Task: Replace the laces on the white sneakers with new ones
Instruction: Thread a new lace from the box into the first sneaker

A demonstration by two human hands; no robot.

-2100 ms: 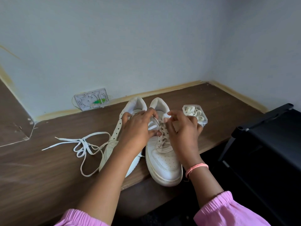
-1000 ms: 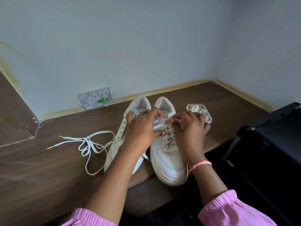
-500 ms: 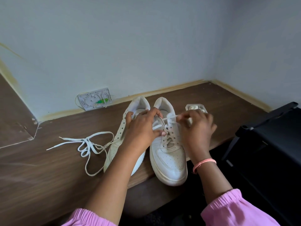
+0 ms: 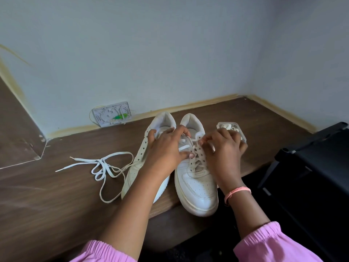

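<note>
Drawn back to the eyelets, the lace (image 4: 186, 142) is pinched by right hand (image 4: 224, 152); right sneaker (image 4: 196, 184) is gripped by left hand (image 4: 168, 150) fingers.

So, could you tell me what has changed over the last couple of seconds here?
The right hand drew out to the right, pulling lace through, then came back to the eyelets of the right sneaker. The left hand kept its grip on that sneaker's lace. The left sneaker, loose lace and plastic box stayed put.
</note>
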